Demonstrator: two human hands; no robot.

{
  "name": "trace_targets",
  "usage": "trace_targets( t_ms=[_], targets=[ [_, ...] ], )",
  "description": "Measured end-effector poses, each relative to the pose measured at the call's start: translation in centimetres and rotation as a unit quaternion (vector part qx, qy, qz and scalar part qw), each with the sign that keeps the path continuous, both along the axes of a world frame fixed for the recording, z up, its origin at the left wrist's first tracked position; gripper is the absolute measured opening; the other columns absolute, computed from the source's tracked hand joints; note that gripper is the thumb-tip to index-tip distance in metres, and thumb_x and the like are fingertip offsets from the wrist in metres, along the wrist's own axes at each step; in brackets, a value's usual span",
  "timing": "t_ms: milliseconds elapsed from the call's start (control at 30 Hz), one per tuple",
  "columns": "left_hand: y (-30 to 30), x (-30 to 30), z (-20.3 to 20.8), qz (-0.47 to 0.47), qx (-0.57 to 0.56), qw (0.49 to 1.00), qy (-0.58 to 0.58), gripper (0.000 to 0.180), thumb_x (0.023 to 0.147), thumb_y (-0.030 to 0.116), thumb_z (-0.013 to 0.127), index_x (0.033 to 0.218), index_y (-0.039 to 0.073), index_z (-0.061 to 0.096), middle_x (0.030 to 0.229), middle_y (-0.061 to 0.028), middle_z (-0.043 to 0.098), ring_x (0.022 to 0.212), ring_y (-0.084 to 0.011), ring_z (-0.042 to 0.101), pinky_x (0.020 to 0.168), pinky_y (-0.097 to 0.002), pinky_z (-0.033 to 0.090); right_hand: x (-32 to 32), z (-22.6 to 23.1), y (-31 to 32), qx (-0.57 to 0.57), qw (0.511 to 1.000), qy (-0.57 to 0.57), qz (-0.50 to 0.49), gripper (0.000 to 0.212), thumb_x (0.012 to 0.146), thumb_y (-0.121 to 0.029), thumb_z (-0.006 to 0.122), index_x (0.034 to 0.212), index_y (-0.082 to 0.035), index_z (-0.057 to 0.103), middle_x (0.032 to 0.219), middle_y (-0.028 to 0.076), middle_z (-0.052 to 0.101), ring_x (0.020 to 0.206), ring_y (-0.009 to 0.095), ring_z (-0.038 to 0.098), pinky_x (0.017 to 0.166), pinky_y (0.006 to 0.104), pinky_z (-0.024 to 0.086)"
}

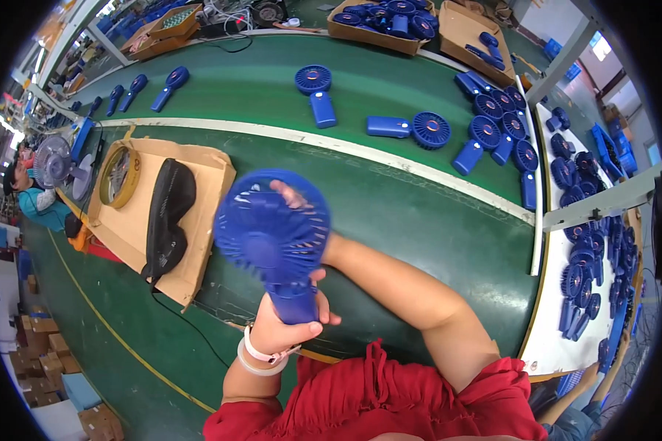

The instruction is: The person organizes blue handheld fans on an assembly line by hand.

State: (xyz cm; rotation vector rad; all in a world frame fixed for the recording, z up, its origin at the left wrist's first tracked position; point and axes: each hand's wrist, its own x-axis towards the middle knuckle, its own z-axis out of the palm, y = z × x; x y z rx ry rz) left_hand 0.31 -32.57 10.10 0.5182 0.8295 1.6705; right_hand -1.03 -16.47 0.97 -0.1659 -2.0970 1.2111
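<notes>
A blue handheld fan [268,242] is held up in front of me, its round grille head upward and slightly smeared by motion. My left hand [290,323] is closed round its handle, with pale bands on the wrist. My right hand [290,195] reaches behind the fan head from the right. A few of its fingers show at the upper part of the head, blurred, while the rest is hidden, so its grip cannot be made out. Left of the fan, a shallow cardboard tray [125,228] holds a black curved pouch [171,217] and a roll of tape [120,176].
Across a white rail [331,140], several blue fans [430,130] lie on the green belt [235,88]. More fans fill a cardboard box [338,31] at the back and a white side table [555,323] at right, near another person's arms [588,382]. A desk fan [53,163] stands far left.
</notes>
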Motion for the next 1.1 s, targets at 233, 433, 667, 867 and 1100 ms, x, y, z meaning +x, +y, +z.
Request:
trace_targets(
  t_ms=[233, 433, 667, 867, 1100],
  targets=[
    [0.2, -1.9, 0.6, 0.197, -0.012, 0.977, 0.081, 0.049, 0.077, 0.01, 0.068, 0.117, -0.001, 0.041, 0.096, -0.0083, 0.051, 0.08, -0.02, 0.056, 0.065, -0.0336, 0.047, 0.5, 1.3, -0.6, -0.136, 0.989, -0.044, 0.026, 0.073, 0.058, -0.021, 0.078, 0.12, -0.002, 0.045, 0.113, 0.02, 0.05, 0.104, 0.036, 0.049, 0.093, 0.0379, 0.039],
    [0.8, -3.7, -0.8, 0.307, 0.001, 0.935, 0.179, 0.059, 0.094, 0.044, 0.038, 0.13, -0.002, 0.032, 0.116, -0.013, 0.048, 0.095, -0.02, 0.053, 0.078, -0.0339, 0.046, 5.9, 9.3, 0.3, 0.317, 0.939, -0.063, -0.118, 0.041, 0.062, -0.014, 0.065, 0.102, -0.008, 0.053, 0.1, 0.009, 0.053, 0.094, 0.026, 0.052, 0.084, 0.0399, 0.04],
    [3.8, -3.6, -3.3, 0.341, -0.021, 0.843, 0.416, 0.058, 0.097, 0.033, 0.035, 0.138, -0.004, 0.018, 0.135, -0.0156, 0.033, 0.122, -0.0243, 0.037, 0.102, -0.0357, 0.028, 5.8, 10.1, 0.0, 0.455, 0.843, -0.125, -0.258, 0.024, 0.07, -0.019, 0.058, 0.093, -0.016, 0.056, 0.097, 0.003, 0.054, 0.092, 0.022, 0.052, 0.084, 0.0415, 0.038],
    [4.3, -2.6, -3.7, 0.303, -0.007, 0.874, 0.381, 0.057, 0.097, 0.03, 0.034, 0.138, -0.006, 0.018, 0.136, -0.0166, 0.031, 0.123, -0.0245, 0.035, 0.103, -0.0345, 0.026, 6.7, 11.5, 0.9, 0.448, 0.84, -0.166, -0.257, 0.026, 0.069, -0.021, 0.058, 0.094, -0.015, 0.057, 0.097, 0.003, 0.055, 0.091, 0.022, 0.052, 0.083, 0.0405, 0.037],
    [4.2, -2.7, -3.6, 0.26, -0.031, 0.918, 0.298, 0.051, 0.096, 0.029, 0.039, 0.135, -0.003, 0.028, 0.125, -0.009, 0.044, 0.105, -0.0155, 0.048, 0.091, -0.0297, 0.037, 8.0, 9.4, 2.4, 0.252, 0.933, -0.192, -0.169, 0.045, 0.061, -0.014, 0.068, 0.104, -0.008, 0.054, 0.104, 0.01, 0.056, 0.098, 0.027, 0.053, 0.086, 0.0415, 0.038]
  ],
)
